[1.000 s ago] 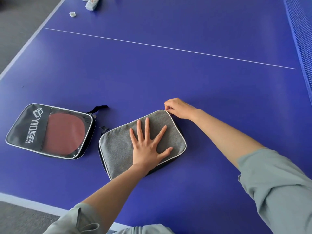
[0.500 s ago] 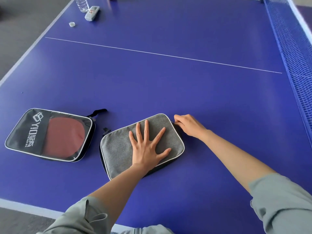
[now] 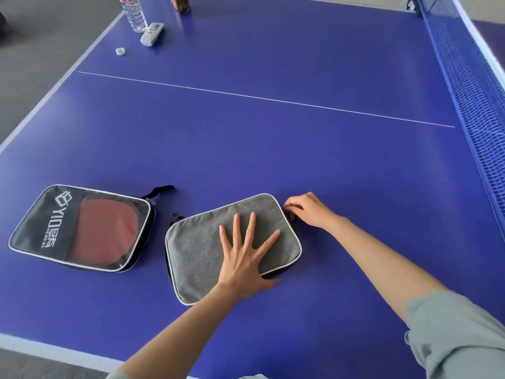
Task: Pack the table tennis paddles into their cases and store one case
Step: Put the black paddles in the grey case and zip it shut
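Paddle cases lie side by side near the worktop's [image 3: 273, 138] near edge. The left hand [image 3: 246, 258] presses flat, fingers spread, on the grey case [image 3: 202, 250], likely pinning it so it cannot slide. The right hand [image 3: 307, 210] curls its fingers at the case's far right corner, seemingly pinching the zipper pull, which is hidden, as is any paddle inside. The clear-fronted case [image 3: 52, 222], nearer the left edge, shows a red paddle [image 3: 106, 231]; whether it is zipped is unclear.

Felt-like grey case [image 3: 207, 247], glossy clear-fronted case [image 3: 82, 228]
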`<state>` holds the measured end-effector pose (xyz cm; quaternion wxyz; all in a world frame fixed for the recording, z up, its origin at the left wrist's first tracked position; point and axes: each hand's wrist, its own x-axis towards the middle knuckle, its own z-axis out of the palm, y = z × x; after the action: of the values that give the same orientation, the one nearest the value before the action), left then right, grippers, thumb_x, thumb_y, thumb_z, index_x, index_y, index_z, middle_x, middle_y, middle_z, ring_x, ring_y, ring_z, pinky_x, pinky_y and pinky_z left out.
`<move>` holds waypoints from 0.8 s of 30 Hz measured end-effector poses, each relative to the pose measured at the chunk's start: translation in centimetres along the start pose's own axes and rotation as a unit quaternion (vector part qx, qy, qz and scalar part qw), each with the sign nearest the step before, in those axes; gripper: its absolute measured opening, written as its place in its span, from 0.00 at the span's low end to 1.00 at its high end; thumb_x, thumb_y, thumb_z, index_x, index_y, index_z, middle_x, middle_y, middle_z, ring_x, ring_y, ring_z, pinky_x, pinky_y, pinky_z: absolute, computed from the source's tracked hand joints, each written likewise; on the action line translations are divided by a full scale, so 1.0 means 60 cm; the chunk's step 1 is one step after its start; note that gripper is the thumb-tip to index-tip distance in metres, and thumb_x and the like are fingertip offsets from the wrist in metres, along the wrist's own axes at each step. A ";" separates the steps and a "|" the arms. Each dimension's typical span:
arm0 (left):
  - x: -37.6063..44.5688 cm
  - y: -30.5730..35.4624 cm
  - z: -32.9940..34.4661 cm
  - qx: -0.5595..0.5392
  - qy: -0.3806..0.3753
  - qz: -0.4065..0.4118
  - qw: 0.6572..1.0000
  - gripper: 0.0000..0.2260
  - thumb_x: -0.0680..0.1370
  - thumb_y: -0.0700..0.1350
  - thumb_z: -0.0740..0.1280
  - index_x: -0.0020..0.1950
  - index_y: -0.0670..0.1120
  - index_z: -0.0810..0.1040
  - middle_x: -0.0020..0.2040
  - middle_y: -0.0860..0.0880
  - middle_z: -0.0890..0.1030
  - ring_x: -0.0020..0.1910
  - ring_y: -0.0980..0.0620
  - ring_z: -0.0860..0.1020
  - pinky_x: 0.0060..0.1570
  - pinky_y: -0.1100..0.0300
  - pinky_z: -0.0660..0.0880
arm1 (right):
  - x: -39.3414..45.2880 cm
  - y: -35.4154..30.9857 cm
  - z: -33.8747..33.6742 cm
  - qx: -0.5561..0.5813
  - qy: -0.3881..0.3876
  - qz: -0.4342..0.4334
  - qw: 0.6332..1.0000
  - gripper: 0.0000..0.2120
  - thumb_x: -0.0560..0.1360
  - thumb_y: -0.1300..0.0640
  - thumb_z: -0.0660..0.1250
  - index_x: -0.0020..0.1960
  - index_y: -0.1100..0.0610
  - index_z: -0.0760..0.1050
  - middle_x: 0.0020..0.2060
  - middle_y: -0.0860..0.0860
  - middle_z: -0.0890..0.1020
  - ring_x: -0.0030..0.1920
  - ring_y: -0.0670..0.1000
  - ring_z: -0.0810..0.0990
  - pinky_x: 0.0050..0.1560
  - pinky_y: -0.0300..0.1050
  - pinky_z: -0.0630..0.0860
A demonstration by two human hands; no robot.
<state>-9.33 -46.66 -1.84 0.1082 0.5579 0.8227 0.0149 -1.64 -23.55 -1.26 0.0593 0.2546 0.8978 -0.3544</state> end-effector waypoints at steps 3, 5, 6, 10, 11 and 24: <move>0.011 0.003 -0.004 0.003 0.006 -0.033 0.999 0.48 0.60 0.70 0.63 0.73 0.68 0.40 0.78 0.44 0.44 0.74 0.33 0.36 0.67 0.27 0.40 | -0.015 -0.001 0.012 -0.022 0.034 -0.017 0.999 0.09 0.79 0.62 0.59 0.44 0.60 0.76 0.37 0.51 0.79 0.37 0.50 0.75 0.39 0.43 0.71; 0.011 0.004 -0.003 0.014 0.007 -0.031 0.999 0.49 0.59 0.70 0.64 0.73 0.67 0.40 0.78 0.43 0.45 0.74 0.33 0.38 0.67 0.27 0.41 | -0.029 -0.001 0.025 -0.039 0.061 -0.021 0.997 0.08 0.79 0.63 0.58 0.43 0.61 0.74 0.39 0.54 0.79 0.38 0.52 0.73 0.38 0.47 0.70; 0.010 0.004 -0.002 0.016 0.009 -0.028 0.999 0.48 0.59 0.71 0.64 0.73 0.67 0.41 0.78 0.44 0.46 0.75 0.33 0.39 0.67 0.27 0.42 | -0.036 0.000 0.030 -0.054 0.070 -0.029 0.996 0.08 0.79 0.63 0.58 0.43 0.61 0.72 0.39 0.54 0.78 0.38 0.52 0.72 0.38 0.47 0.69; 0.004 0.003 -0.004 0.018 0.009 -0.017 1.000 0.47 0.59 0.72 0.62 0.73 0.68 0.42 0.78 0.45 0.46 0.75 0.34 0.41 0.67 0.28 0.42 | -0.048 0.006 0.027 -0.056 0.077 -0.020 0.995 0.08 0.79 0.62 0.57 0.42 0.61 0.69 0.39 0.53 0.77 0.38 0.54 0.72 0.38 0.49 0.69; 0.005 0.002 -0.005 0.015 0.008 -0.014 1.000 0.47 0.59 0.72 0.61 0.73 0.68 0.42 0.78 0.45 0.46 0.75 0.34 0.40 0.68 0.28 0.41 | -0.046 0.006 0.026 -0.030 0.083 -0.009 0.996 0.08 0.79 0.62 0.57 0.43 0.61 0.71 0.39 0.52 0.78 0.38 0.54 0.73 0.38 0.49 0.70; 0.003 0.001 -0.013 -0.030 0.035 -0.004 0.999 0.45 0.62 0.70 0.63 0.76 0.60 0.52 0.77 0.43 0.53 0.76 0.36 0.46 0.71 0.33 0.43 | -0.036 -0.006 0.044 0.131 0.120 0.051 0.983 0.07 0.73 0.64 0.69 0.51 0.61 0.80 0.44 0.54 0.85 0.42 0.47 0.81 0.45 0.32 0.75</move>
<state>-9.46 -46.41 -1.09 0.0959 0.5499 0.8276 0.0590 -0.17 -26.42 -2.39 -0.0643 0.3465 0.8300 -0.4323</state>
